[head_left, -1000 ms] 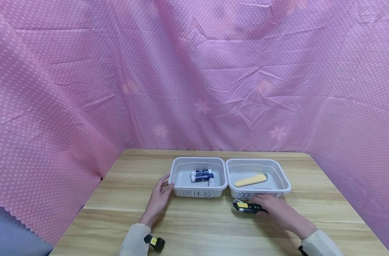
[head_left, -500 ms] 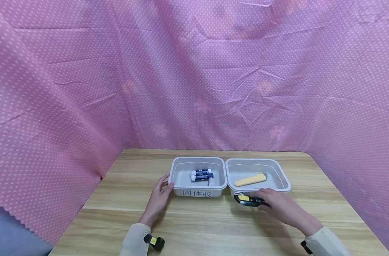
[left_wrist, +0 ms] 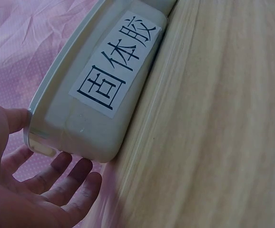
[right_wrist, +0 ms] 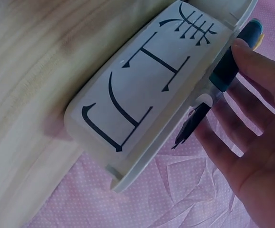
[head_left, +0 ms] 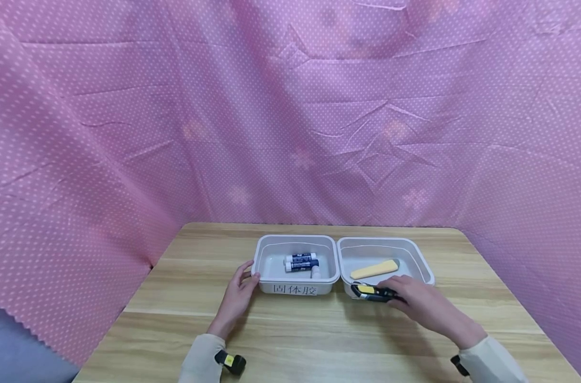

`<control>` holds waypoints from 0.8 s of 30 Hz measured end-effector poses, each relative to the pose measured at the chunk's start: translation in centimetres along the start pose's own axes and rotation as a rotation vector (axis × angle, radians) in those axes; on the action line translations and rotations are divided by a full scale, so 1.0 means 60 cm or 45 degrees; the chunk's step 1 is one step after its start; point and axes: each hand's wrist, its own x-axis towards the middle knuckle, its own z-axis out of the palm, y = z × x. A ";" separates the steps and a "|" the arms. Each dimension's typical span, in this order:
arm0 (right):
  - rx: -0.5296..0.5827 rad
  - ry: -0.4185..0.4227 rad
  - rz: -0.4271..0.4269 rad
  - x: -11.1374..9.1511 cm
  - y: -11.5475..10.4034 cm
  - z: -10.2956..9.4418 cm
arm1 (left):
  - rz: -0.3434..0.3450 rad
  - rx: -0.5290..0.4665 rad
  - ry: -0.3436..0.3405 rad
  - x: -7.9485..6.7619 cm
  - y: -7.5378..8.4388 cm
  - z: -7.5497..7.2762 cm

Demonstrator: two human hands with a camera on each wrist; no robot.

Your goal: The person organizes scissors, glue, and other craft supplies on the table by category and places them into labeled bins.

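My right hand (head_left: 414,299) holds a black-and-yellow utility knife (head_left: 375,292) between thumb and fingers. In the head view, the knife overlaps the front rim of the right white plastic box (head_left: 430,276). The right wrist view shows the knife (right_wrist: 225,69) beside that box's rim, with its label facing the camera. A yellow utility knife (head_left: 373,269) lies inside the box. My left hand (head_left: 237,298) grips the left corner of the other white plastic box (head_left: 263,250), thumb at the rim and fingers at its end. Several glue sticks (head_left: 302,265) lie in it.
The boxes stand side by side on a wood-grain table (head_left: 300,340), with labels on their front faces. A pink dotted cloth (head_left: 290,133) hangs behind and at both sides. Black straps with small devices (head_left: 230,361) are on both wrists.
My right hand has lifted the black-and-yellow knife off the table in front of the right box, up to its front rim. The left hand and both boxes have stayed put.
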 end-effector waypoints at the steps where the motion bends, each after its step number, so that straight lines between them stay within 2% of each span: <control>1: 0.001 0.001 0.006 0.000 0.001 -0.001 | 0.003 0.001 0.000 0.000 0.000 0.000; 11: 0.022 0.041 0.065 0.006 0.013 -0.008 | -0.037 -0.010 -0.015 0.000 0.000 0.000; 19: 0.053 -0.019 0.172 0.015 0.029 -0.008 | -0.044 -0.011 -0.019 -0.001 0.005 0.000; 24: 0.062 -0.016 0.186 0.018 0.042 -0.005 | -0.038 -0.018 -0.009 0.001 0.001 0.000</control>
